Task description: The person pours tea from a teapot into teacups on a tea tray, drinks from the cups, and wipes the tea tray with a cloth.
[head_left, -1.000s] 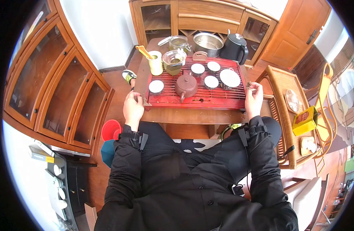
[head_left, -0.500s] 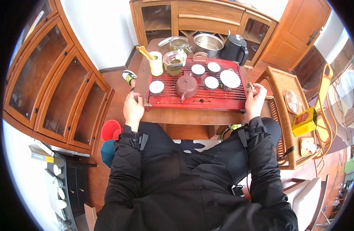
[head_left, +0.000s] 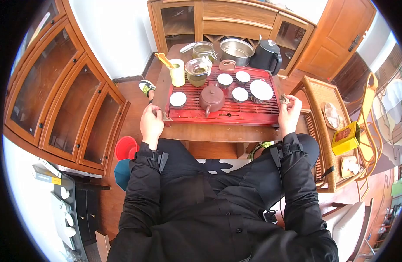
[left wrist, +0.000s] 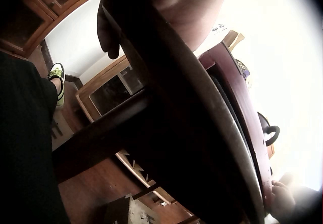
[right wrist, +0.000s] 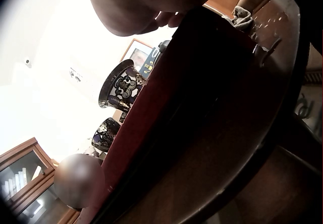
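Wooden table [head_left: 209,131]: both hands hold red tea tray [head_left: 236,112]

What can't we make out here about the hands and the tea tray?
- Left hand fingertips: head view, hidden behind the red tea tray edge; left wrist view too dark.
- Small thing at the right hand fingertips: head view, too small to identify.
- Teapot contents: lid on.
- Cups: right wrist view, interiors hidden by low angle.
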{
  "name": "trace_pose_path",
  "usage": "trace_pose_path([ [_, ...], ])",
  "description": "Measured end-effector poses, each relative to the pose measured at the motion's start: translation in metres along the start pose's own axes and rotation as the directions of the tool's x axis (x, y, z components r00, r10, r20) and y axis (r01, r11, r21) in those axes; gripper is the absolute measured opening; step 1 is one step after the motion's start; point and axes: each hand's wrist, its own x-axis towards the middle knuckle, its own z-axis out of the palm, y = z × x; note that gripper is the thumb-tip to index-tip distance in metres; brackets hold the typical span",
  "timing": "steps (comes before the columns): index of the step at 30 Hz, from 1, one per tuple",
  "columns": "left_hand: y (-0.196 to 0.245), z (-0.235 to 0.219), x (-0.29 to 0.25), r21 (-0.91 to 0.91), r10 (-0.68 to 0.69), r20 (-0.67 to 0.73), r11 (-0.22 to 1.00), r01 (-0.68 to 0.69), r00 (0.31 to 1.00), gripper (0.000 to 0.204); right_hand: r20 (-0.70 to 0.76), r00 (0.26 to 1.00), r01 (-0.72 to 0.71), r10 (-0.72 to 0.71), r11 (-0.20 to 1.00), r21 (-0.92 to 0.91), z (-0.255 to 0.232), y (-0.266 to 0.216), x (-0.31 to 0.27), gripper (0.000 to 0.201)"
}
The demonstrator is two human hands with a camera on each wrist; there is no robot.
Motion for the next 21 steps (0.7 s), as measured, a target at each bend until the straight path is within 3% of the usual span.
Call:
trace_pose_path([
  [4, 0.01, -0.006, -0.001, -0.06, -0.055, 0.038, 0.997, 0.058, 0.998, 0.026, 0.005, 1.0, -0.007, 0.007, 1.0, 0.019, -0.001, -0.004, -0.001, 0.03],
  [13, -0.002, 0.001, 0.0, -0.003, 0.015, -0.014, 1.0, -0.015, 1.0, 0.024, 0.015, 1.0, -0.018, 0.018, 1.0, 0.015, -0.002, -0.007, -0.001, 0.03],
  [21, 0.01, -0.006, -0.002, -0.04, -0.028, 0.013, 0.999, 0.028, 1.0, 0.025, 0.02, 1.0, -0.02, 0.02, 1.0, 0.008, -0.002, -0.008, -0.001, 0.03],
])
